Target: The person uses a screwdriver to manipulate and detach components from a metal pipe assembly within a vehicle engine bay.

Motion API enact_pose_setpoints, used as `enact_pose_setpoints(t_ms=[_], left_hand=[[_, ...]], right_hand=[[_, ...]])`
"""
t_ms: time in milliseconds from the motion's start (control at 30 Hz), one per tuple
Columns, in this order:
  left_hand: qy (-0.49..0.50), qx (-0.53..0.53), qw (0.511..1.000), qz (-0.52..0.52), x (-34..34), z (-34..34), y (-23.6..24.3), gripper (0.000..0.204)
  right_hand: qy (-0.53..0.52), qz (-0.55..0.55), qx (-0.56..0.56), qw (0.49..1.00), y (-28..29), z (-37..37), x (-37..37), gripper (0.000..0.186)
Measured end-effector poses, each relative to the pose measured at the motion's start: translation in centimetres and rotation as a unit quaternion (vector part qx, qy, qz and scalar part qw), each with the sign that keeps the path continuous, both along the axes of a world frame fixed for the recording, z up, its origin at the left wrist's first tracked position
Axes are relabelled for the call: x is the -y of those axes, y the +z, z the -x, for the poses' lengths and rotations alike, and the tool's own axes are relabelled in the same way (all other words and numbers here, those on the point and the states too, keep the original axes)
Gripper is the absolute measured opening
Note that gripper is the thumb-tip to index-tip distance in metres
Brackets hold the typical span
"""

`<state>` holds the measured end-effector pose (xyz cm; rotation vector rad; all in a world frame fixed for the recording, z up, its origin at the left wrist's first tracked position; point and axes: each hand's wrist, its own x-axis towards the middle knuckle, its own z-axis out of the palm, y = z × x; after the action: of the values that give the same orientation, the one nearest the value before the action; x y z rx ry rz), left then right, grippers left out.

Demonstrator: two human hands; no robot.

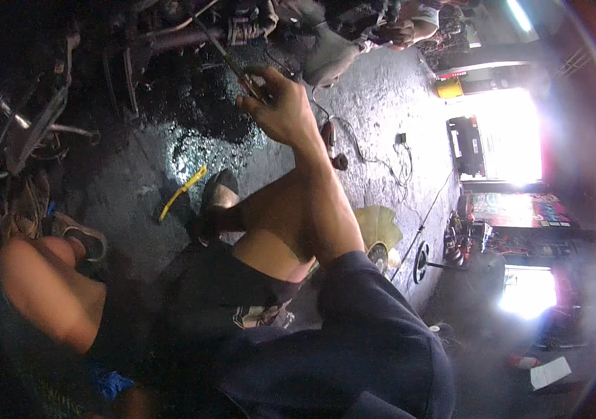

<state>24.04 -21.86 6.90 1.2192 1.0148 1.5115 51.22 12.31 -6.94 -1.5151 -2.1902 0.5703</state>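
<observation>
My right hand (278, 106) reaches up from a dark sleeve, its fingers closed round a long thin rod-shaped tool (222, 50). The tool slants up and left to the dark, greasy machinery (242, 28) at the top; where its tip ends is too dark to make out. Its handle is mostly hidden in my fingers, so the exact kind does not show. I cannot find my left hand. At the dim lower left lies a crumpled blue cloth or glove (111, 384). My bent legs frame the floor below the machinery.
Wet, oily floor (200, 150) glistens under the machinery. Nearby lie a yellow strip-like object (183, 192), a corded power tool (331, 143) and a yellowish fan (376, 223). Cable (388, 164) trails rightward. Another person's hand (401, 33) is at the machinery's top right.
</observation>
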Motion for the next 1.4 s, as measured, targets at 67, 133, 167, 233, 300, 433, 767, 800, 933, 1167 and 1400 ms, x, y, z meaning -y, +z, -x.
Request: enact_pose_setpoints(t_ms=[67, 133, 167, 233, 300, 433, 767, 800, 933, 1167, 1400], left_hand=[[-0.100, 0.000, 0.995, -0.009, -1.7, 1.9, 0.6, 0.014], [-0.201, -0.005, 0.979, -0.018, -2.5, 2.9, 1.0, 0.015], [-0.222, 0.017, 0.975, 0.004, -2.5, 2.9, 1.1, 0.017], [-0.244, 0.034, 0.969, 0.022, -1.5, 2.3, 1.0, 0.019], [-0.117, -0.065, 0.991, 0.008, -0.6, 1.7, -0.3, 0.026], [-0.416, -0.131, 0.856, -0.277, -8.9, 3.0, -1.0, 0.037], [-0.597, -0.196, 0.763, -0.152, -12.6, 6.1, -1.0, 0.035], [-0.591, -0.204, 0.770, -0.127, -12.8, 6.1, -1.4, 0.034], [-0.558, -0.231, 0.796, -0.045, -13.9, 5.7, -2.7, 0.030], [-0.475, -0.277, 0.835, 0.015, -14.9, 7.5, -3.2, 0.024], [-0.149, -0.374, 0.915, -0.029, -13.0, 14.4, -1.5, 0.018]], right_hand=[[-0.009, 0.010, 0.006, 1.000, 0.2, 0.2, 0.3, 0.050], [0.000, 0.009, -0.007, 1.000, 0.3, 0.1, 0.4, 0.050], [0.005, 0.004, -0.010, 1.000, 0.4, 0.1, 0.4, 0.050], [-0.003, 0.015, -0.013, 1.000, 0.7, -0.4, 0.7, 0.051], [-0.001, 0.017, -0.005, 1.000, 0.7, -0.9, 0.6, 0.050], [0.010, 0.021, 0.003, 1.000, 0.4, -0.4, -0.1, 0.049], [0.026, 0.021, -0.041, 0.999, 1.8, -0.5, 0.0, 0.046], [0.025, 0.007, -0.066, 0.998, 1.8, -0.6, 0.3, 0.032], [0.013, 0.034, -0.070, 0.997, 0.9, -1.5, 0.2, 0.034], [0.022, 0.050, -0.023, 0.998, 1.0, -1.5, -0.3, 0.040], [0.031, 0.065, -0.106, 0.992, 2.2, -0.6, 0.0, 0.043]])
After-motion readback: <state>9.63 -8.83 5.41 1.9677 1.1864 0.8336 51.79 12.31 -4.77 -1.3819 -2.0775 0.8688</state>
